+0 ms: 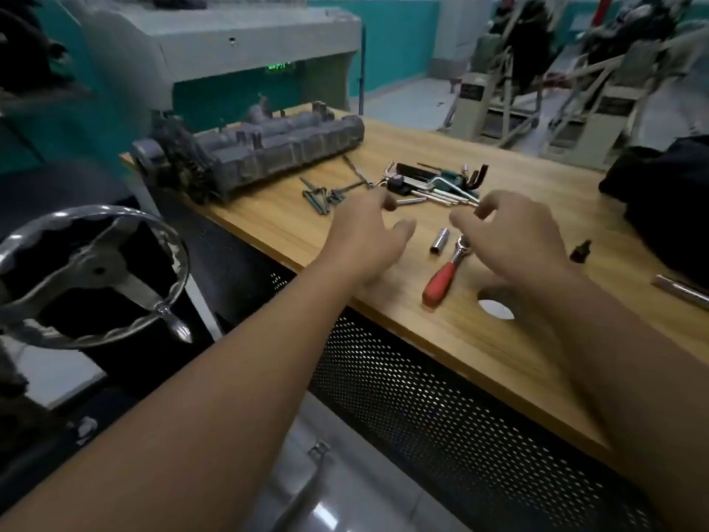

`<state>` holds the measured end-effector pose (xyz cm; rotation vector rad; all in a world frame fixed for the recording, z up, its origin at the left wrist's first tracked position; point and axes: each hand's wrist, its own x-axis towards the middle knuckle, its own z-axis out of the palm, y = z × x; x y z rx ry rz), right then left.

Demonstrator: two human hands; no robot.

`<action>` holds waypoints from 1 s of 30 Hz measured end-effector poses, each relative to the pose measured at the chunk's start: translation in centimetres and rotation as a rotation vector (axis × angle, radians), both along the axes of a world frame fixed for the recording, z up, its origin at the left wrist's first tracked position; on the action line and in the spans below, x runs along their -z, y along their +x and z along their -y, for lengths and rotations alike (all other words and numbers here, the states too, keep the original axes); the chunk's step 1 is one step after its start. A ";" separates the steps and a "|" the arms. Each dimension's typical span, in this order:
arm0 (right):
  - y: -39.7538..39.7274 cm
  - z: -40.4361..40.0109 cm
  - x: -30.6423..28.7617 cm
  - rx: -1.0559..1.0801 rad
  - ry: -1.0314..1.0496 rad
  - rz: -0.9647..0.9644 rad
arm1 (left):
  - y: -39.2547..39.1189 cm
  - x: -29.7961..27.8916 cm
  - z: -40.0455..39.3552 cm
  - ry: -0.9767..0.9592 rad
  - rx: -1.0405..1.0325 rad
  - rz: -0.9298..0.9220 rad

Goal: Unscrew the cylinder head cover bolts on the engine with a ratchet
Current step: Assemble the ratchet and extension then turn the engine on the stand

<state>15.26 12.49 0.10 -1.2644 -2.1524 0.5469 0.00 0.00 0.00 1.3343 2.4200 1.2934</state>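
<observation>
Both hands are out over the wooden bench (479, 339), apart from each other. The left hand (364, 240) hovers with fingers spread and loose, nothing in it. The right hand (510, 243) has its fingers curled near a thin bright tool at the fingertips; whether it actually pinches that tool, I cannot tell through the blur.

Just under and between them lies the ratchet (445, 272), red handle near, head pointing far and slightly right, partly covered by the right hand, which is the closer one. A socket (440, 241) lies just left of its head.

The engine (253, 151) sits far left, its long axis running left to right, well apart from both hands. Its cover bolts are too blurred to make out. A key set (429, 182) and loose bolts (320, 197) lie between.
</observation>
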 end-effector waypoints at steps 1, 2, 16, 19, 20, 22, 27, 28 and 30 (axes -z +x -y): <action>-0.2 0.1 -0.2 0.007 0.017 0.096 | -0.1 0.2 -0.4 -0.042 0.005 0.009; -0.5 0.2 0.0 0.010 0.046 0.214 | -0.3 0.4 -0.9 -0.099 -0.005 -0.037; 0.1 -2.1 -0.1 -0.089 -0.183 0.160 | 0.1 1.8 -2.5 -0.161 0.070 -0.258; 0.5 -3.3 0.2 -0.058 -0.518 -0.394 | 0.8 2.1 -2.4 -0.192 0.043 -0.557; 0.6 -3.7 0.3 -0.077 -0.683 -0.594 | 0.9 2.1 -2.5 -0.190 0.040 -0.626; 0.6 -4.2 0.3 -0.121 -0.928 -0.895 | 1.0 1.9 -2.9 -0.201 0.056 -0.681; 0.6 -4.3 0.1 -0.148 -1.102 -1.083 | 2.7 1.6 -4.5 -0.258 0.088 -0.752; 0.6 -4.3 0.0 -0.161 -1.102 -1.100 | 3.2 1.5 -4.8 -0.249 0.070 -0.736; 0.7 -4.3 0.0 -0.182 -1.091 -1.120 | 4.0 1.5 -5.4 -0.219 0.037 -0.703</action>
